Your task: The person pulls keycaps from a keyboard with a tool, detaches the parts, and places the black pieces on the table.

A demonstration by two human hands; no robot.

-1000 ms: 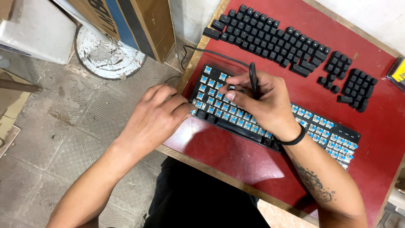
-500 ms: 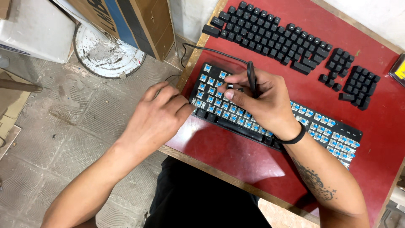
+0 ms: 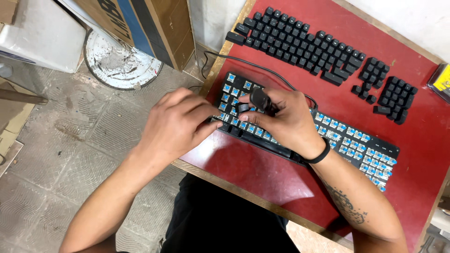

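Gripping black tool (image 3: 259, 99), right hand (image 3: 286, 122) over keyboard (image 3: 347, 143); left hand (image 3: 176, 124) grip unclear, table edge (image 3: 220, 180).

Two bare hands meet, forearms angled inward.
Left hand (image 3: 176, 124) curls knuckles-up; right hand (image 3: 286, 119), a black band at its wrist, closes its grip with fingers bent.

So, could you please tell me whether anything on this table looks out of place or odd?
Yes: the keyboard is stripped of most keycaps, its blue switches bare. The black keycaps lie in rows on the red table above it. The right hand holds a dark tool; the left hand rests at the keyboard's end.
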